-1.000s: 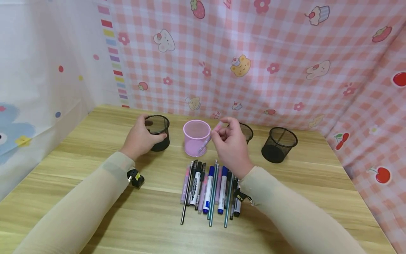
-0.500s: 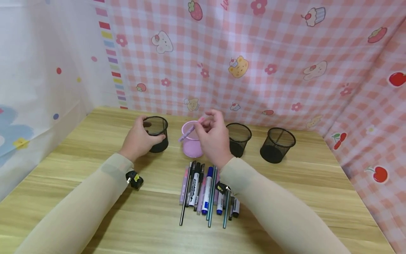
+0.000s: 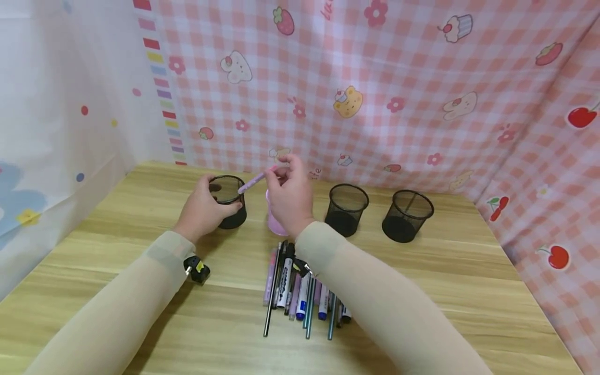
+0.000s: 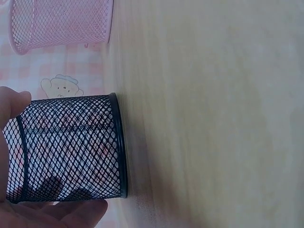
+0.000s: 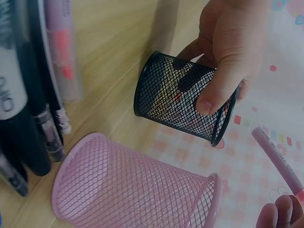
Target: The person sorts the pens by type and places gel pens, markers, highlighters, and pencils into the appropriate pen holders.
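My left hand (image 3: 202, 211) grips the leftmost black mesh pen holder (image 3: 236, 214), its thumb on the near side and its fingers round the far side. The holder stands upright on the table. In my right hand (image 3: 292, 198) a pink-purple pen (image 3: 254, 182) is pinched near one end. The pen's free end slants down to the left, by the rim of that black holder. Partly hidden behind the right hand stands a pink mesh pen holder (image 3: 275, 223). The right wrist view shows the pen (image 5: 275, 156) apart from the black holder (image 5: 175, 95).
Two more black mesh holders, one in the middle (image 3: 344, 221) and one at the right (image 3: 403, 226), stand upright. A row of markers, pens and pencils (image 3: 283, 291) lies on the wooden table (image 3: 225, 333), partly under the right forearm. Patterned cloth (image 3: 398, 67) hangs behind.
My right hand has carried the pen leftward, from right of the pink holder, past it, to the left black holder's rim. The left hand keeps its grip. The view has shifted slightly.
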The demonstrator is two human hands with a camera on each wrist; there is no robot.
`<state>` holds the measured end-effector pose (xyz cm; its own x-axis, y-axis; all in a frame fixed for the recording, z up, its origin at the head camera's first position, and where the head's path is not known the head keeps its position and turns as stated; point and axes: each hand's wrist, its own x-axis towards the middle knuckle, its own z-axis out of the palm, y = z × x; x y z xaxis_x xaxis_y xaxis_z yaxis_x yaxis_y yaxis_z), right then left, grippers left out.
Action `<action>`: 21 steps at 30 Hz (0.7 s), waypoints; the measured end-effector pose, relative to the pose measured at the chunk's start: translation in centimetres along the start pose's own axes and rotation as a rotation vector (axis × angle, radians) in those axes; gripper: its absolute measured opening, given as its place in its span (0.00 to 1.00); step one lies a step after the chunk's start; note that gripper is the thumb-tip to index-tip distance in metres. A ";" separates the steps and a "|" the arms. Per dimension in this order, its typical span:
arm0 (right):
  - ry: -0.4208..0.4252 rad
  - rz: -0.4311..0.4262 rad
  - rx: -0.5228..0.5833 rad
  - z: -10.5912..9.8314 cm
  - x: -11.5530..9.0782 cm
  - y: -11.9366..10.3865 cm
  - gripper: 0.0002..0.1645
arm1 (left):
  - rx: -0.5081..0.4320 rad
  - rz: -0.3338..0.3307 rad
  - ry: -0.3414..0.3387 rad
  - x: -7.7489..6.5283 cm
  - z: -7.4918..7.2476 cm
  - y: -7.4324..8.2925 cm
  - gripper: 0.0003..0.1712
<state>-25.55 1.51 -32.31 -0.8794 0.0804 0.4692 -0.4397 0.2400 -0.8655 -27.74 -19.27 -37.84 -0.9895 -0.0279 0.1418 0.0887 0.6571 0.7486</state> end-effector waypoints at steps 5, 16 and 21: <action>-0.005 -0.011 -0.044 0.9 0.3 0.1 0.18 | 0.000 -0.003 -0.006 0.0 0.0 0.0 0.57; -0.095 0.042 -0.101 1.7 -0.1 -0.1 0.15 | -0.023 -0.014 -0.011 -0.2 0.0 0.1 0.57; -0.112 0.024 -0.125 1.7 0.0 0.0 0.15 | -0.027 -0.018 -0.010 -0.1 0.0 0.3 0.59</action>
<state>-25.82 -0.11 -32.57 -0.9074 -0.0189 0.4198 -0.3981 0.3586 -0.8444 -27.58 -19.12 -37.64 -0.9921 -0.0318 0.1213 0.0736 0.6362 0.7680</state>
